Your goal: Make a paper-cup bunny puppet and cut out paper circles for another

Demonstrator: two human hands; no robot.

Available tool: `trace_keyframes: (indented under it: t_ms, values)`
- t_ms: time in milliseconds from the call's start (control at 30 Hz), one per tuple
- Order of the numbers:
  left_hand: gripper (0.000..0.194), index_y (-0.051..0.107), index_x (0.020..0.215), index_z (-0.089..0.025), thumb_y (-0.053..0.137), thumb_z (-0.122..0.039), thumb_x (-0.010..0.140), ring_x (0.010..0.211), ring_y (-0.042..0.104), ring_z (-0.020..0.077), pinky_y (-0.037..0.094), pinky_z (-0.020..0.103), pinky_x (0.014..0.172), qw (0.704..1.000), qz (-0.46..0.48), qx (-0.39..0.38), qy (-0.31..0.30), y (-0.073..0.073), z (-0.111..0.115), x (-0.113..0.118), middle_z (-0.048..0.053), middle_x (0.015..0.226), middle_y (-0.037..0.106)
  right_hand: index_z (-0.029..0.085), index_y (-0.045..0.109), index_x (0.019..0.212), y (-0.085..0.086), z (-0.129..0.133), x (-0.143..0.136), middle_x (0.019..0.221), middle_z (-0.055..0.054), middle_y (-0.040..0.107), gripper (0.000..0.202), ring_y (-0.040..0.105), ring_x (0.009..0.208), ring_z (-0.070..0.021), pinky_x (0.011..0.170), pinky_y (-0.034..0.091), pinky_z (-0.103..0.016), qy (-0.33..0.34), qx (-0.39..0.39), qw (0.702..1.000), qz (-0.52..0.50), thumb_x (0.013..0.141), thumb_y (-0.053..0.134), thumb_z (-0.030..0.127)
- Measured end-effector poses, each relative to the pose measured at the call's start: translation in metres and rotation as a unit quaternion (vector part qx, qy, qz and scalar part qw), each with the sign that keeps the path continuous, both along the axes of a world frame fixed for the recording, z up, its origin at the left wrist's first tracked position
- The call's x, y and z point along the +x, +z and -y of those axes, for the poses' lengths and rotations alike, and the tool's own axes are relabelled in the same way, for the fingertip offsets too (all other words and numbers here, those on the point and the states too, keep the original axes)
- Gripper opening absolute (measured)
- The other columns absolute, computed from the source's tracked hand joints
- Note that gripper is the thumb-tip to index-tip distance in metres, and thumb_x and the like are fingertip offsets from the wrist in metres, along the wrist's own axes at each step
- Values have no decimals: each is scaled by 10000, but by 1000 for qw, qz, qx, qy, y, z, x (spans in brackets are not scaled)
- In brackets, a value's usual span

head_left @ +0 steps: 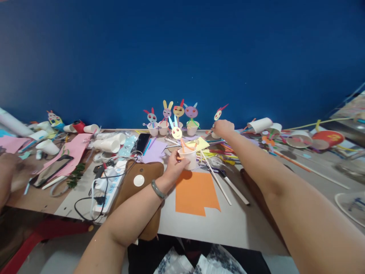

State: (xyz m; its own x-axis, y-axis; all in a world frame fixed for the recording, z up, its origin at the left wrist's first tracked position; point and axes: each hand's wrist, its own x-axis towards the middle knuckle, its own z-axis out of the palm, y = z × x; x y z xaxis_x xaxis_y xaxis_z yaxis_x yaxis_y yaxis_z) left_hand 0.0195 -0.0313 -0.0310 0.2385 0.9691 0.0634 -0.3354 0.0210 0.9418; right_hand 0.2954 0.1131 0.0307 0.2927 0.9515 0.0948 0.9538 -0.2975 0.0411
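Note:
My left hand [175, 165] is closed around a white paper cup [192, 160] above the table's middle. From this cup rises a pale yellow bunny face [176, 132] with light blue ears and orange pipe-cleaner arms. Farther back, my right hand [224, 128] grips a second paper cup [215, 135], mostly hidden behind the fingers. A bunny head [218, 114] with red ears leans out of that cup. Against the blue wall stand several similar cup figures, among them a purple-faced one [191, 111]. An orange paper sheet [196, 193] with a cut corner lies below my left hand.
A brown pouch [142, 201] and a white power strip [114, 190] with cables lie left. Scissors [219, 172], white sticks [216, 179] and coloured pipe cleaners [228, 151] are spread near the middle. Another person's hand [11, 175] is at far left. Loose cups [260, 125] lie right.

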Motion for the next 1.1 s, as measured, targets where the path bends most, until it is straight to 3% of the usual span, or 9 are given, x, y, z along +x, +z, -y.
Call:
trace_keyframes:
  t_ms: [167,300,600,933,1100]
  values:
    - [443,607,1073,-185,752,-257,661,906,631,183,489,298,799,1000,-5,2,-1,3,0,-1,64,1076,679,195,818,1075,5,-4,0,1121,-155,781,428,724,1065,-295,828,546,-344,-4,-3,1000,-11,940,609,544]
    - [437,612,1072,-182,756,-265,668,918,636,192,491,306,807,1000,-11,3,1,1,0,-1,70,1076,680,213,819,1011,9,5,10,1111,-132,781,463,713,1033,-299,783,532,-331,5,-3,1000,-16,861,664,623]
    - [418,635,1106,-176,741,-224,705,890,646,169,501,273,791,1000,-17,5,-3,-6,-1,1,63,1044,715,199,782,1080,-4,28,26,1290,-138,717,265,688,1080,-282,851,492,-331,108,-10,994,5,869,630,250]
    - [451,629,1109,-179,759,-231,681,894,638,167,499,280,803,1000,-9,-3,-9,-5,-1,1,60,1057,707,186,699,1183,2,15,7,1129,-179,754,355,688,1044,-324,818,466,-350,95,63,993,6,1006,452,370]
    - [380,635,1028,-176,758,-216,671,873,626,161,493,273,782,1000,-4,3,20,-7,-4,4,51,1025,699,162,713,1187,-5,3,-3,1171,-194,745,348,686,1067,-316,833,471,-347,95,61,994,10,1005,430,253]
